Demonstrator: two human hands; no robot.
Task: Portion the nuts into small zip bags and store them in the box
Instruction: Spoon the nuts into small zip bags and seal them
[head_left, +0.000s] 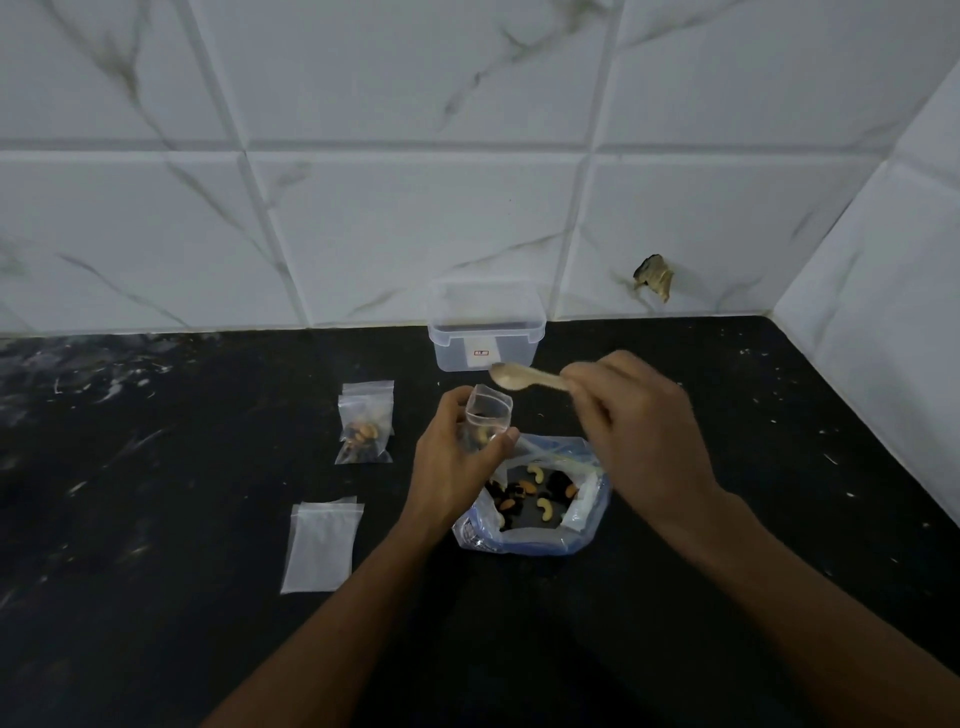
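My left hand (457, 457) grips a small clear zip bag (488, 413), held upright with its mouth open and a few nuts inside. My right hand (639, 431) holds a pale wooden spoon (524, 378) just above and to the right of the bag's mouth; the bowl looks empty. Below both hands lies a large open blue-tinted bag (571, 525) with cashews, almonds and dark pieces (535, 491) inside. A filled small zip bag (365, 423) lies to the left. The clear plastic box (485, 325) stands open at the back by the wall.
A stack of empty small zip bags (322, 545) lies at the front left on the black countertop (156, 467). White tiled walls (363, 208) close the back and right sides, with a chipped spot (653, 277) near the corner.
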